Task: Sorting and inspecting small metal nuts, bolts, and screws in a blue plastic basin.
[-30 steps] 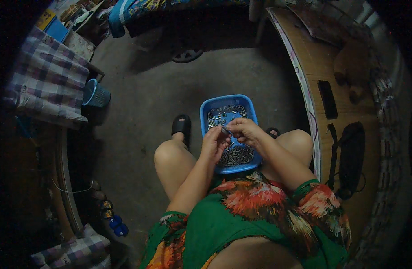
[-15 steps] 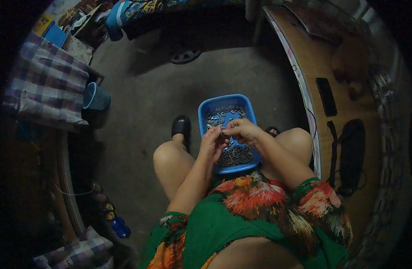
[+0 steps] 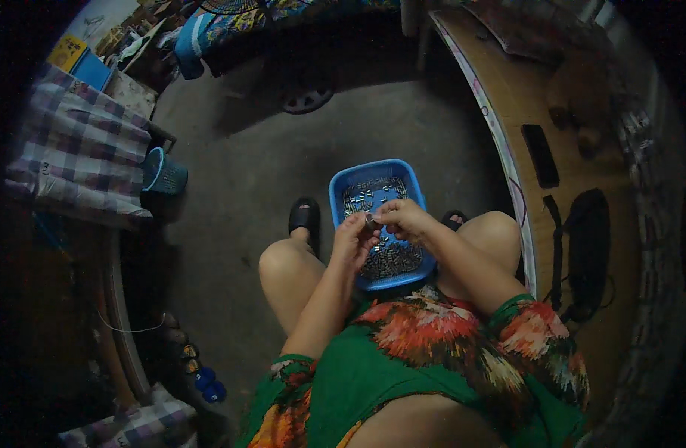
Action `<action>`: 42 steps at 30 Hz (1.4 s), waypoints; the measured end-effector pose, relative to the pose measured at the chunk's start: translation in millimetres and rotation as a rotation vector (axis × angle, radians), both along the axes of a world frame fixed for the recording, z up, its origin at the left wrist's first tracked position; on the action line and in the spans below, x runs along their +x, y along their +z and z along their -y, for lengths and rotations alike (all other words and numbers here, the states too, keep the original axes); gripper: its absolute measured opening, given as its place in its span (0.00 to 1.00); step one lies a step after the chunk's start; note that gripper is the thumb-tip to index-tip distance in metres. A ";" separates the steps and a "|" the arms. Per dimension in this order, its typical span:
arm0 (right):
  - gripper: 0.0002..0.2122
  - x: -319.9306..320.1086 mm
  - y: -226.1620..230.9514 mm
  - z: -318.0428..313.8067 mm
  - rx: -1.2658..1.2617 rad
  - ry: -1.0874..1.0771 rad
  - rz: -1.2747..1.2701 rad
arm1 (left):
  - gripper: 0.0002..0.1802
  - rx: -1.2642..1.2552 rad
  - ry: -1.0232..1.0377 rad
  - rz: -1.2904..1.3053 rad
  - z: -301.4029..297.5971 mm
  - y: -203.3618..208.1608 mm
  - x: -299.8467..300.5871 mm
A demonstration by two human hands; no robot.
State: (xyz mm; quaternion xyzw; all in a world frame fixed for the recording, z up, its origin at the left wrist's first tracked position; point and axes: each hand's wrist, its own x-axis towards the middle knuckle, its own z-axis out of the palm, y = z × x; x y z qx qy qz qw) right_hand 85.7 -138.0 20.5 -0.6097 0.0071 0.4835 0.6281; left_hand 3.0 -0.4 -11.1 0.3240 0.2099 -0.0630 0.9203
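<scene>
A blue plastic basket [image 3: 334, 196] sits between my knees with many small shiny metal cylinders [image 3: 391, 261] inside. They lie heaped at its near end and scattered towards its far end. Above the basket my left hand [image 3: 353, 237] and my right hand [image 3: 404, 218] meet, fingertips pinched together. Between them is a small metal cylinder [image 3: 370, 221], gripped from both sides. Its finer shape is too small to make out, and my fingers hide part of it.
To the right, a brown board-topped surface bears a black phone [image 3: 540, 155] and a black strapped bag [image 3: 588, 254]. A bluish bin [image 3: 166, 173] stands left beside a checked cloth [image 3: 89, 149]. Blue round objects [image 3: 209, 384] lie on the floor at lower left.
The view has shifted slightly. Both hands stay together over the basket, with the small metal cylinder turned a little between the fingertips.
</scene>
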 end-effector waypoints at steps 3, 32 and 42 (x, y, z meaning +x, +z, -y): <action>0.09 0.6 -5.3 0.7 0.018 0.012 0.018 | 0.10 0.002 0.007 0.011 2.2 2.1 -1.2; 0.11 6.3 0.9 1.9 0.214 -0.080 -0.293 | 0.10 -0.019 0.044 0.006 -1.8 2.6 -0.5; 0.12 5.0 9.7 -1.1 0.221 -0.132 -0.302 | 0.10 0.010 0.089 -0.014 -1.2 6.1 -1.3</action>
